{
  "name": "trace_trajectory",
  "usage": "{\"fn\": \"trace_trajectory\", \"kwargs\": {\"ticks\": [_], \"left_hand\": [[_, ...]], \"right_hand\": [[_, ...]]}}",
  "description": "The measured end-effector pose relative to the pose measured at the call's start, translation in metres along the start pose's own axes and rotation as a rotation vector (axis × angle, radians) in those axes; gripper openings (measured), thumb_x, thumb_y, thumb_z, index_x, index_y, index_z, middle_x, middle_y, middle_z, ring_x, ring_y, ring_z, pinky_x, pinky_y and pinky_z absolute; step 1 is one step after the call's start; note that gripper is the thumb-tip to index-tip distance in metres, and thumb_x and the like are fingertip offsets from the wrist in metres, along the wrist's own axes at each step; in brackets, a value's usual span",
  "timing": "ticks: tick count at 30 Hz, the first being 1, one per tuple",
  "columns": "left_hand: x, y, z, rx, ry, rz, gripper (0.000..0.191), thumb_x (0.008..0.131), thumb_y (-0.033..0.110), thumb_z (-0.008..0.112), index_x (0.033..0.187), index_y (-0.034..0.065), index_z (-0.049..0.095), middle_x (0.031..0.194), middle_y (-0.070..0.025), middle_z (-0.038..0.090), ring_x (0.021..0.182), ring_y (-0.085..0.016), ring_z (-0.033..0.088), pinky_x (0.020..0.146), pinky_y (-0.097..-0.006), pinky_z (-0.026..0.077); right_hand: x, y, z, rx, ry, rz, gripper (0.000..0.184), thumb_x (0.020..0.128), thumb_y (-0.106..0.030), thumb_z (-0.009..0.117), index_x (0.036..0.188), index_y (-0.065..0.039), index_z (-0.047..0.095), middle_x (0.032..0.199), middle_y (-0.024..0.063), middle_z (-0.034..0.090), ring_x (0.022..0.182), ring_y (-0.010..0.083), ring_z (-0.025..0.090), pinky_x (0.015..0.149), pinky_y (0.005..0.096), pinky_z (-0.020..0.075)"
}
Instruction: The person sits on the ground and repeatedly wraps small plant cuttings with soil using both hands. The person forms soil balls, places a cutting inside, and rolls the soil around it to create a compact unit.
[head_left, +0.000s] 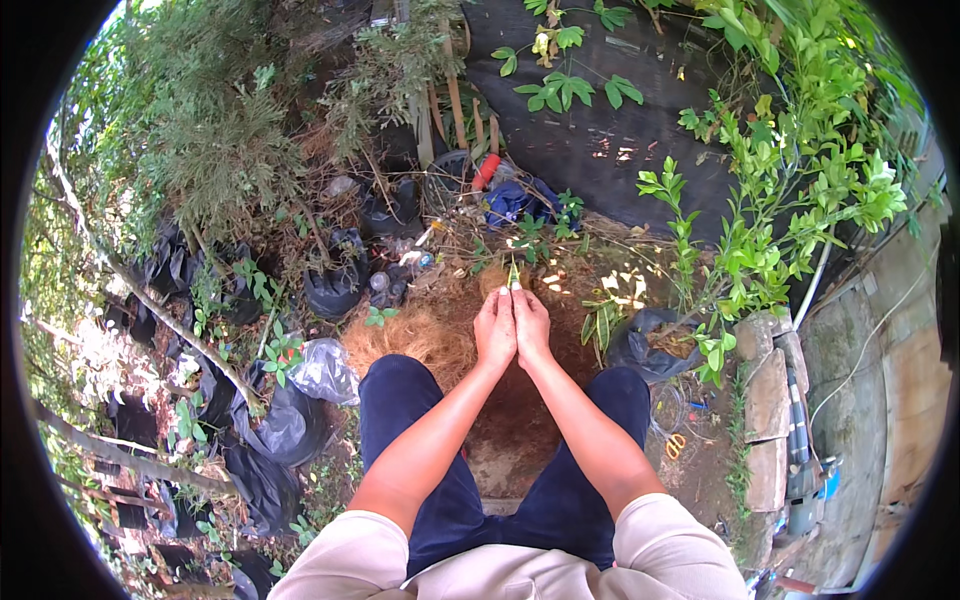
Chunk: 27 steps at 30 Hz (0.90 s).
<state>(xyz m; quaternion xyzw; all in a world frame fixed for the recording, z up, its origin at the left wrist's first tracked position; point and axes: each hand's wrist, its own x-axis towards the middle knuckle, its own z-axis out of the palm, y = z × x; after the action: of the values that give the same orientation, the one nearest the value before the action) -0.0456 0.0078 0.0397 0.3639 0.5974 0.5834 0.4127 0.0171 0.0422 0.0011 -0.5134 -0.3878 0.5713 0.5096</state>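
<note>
My left hand (495, 328) and my right hand (532, 326) are pressed together in front of my knees. Between their thumbs and fingertips they pinch a narrow green leaf (514, 271) with paler edges, its pointed tip sticking out away from me. The leaf's lower part is hidden by the hands. A heap of brown coconut fibre (409, 337) lies on the soil left of my left hand. To the right of my right hand are several cut, yellow-edged leaves (602, 324), which look like snake plant.
A black plant bag (652, 349) with a leafy shrub stands right, orange-handled scissors (675, 446) and loose clear line (671, 409) nearer me. Left are a clear plastic bag (326, 371) and black grow bags (281, 424). Stone blocks (769, 409) edge the right side; dark sheeting (585, 150) lies beyond.
</note>
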Motion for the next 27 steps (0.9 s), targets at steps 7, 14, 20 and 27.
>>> {"fn": "trace_trajectory", "kwargs": {"ticks": [7, 14, 20, 27], "left_hand": [[-0.006, -0.013, 0.044, -0.037, -0.15, 0.114, 0.049, 0.107, 0.041, 0.04, 0.126, -0.0002, 0.061, 0.115, -0.018, 0.068, 0.108, -0.023, 0.062, 0.095, -0.0361, 0.047], [-0.014, -0.035, 0.089, -0.054, -0.301, 0.083, 0.052, 0.108, 0.043, 0.037, 0.114, -0.0017, 0.062, 0.098, -0.0087, 0.066, 0.091, -0.014, 0.058, 0.083, -0.0308, 0.048], [-0.023, -0.049, 0.12, -0.237, -0.277, 0.045, 0.047, 0.109, 0.039, 0.04, 0.102, -0.0011, 0.063, 0.087, -0.0017, 0.063, 0.08, -0.008, 0.054, 0.069, -0.0267, 0.048], [-0.028, -0.03, 0.107, -0.044, -0.116, 0.177, 0.066, 0.109, 0.048, 0.025, 0.098, -0.0055, 0.062, 0.087, -0.0216, 0.066, 0.08, -0.031, 0.062, 0.078, -0.0429, 0.048]], "right_hand": [[-0.006, -0.027, -0.054, 0.174, -0.024, 0.01, 0.048, 0.101, -0.048, 0.054, 0.116, -0.005, 0.067, 0.112, 0.0064, 0.068, 0.105, 0.015, 0.06, 0.092, 0.0315, 0.0447], [-0.01, -0.035, -0.093, 0.192, 0.138, 0.053, 0.044, 0.098, -0.046, 0.062, 0.106, -0.003, 0.07, 0.1, 0.0041, 0.067, 0.094, 0.0121, 0.059, 0.085, 0.03, 0.0461], [-0.006, -0.029, -0.116, 0.242, 0.185, -0.022, 0.031, 0.095, -0.03, 0.071, 0.102, 0.0, 0.069, 0.087, 0.0029, 0.067, 0.076, 0.0086, 0.058, 0.066, 0.0262, 0.047], [-0.005, -0.027, -0.111, 0.195, 0.135, -0.059, 0.037, 0.095, -0.035, 0.07, 0.098, 0.002, 0.07, 0.084, 0.0031, 0.067, 0.074, 0.0087, 0.056, 0.064, 0.0291, 0.0451]]}}
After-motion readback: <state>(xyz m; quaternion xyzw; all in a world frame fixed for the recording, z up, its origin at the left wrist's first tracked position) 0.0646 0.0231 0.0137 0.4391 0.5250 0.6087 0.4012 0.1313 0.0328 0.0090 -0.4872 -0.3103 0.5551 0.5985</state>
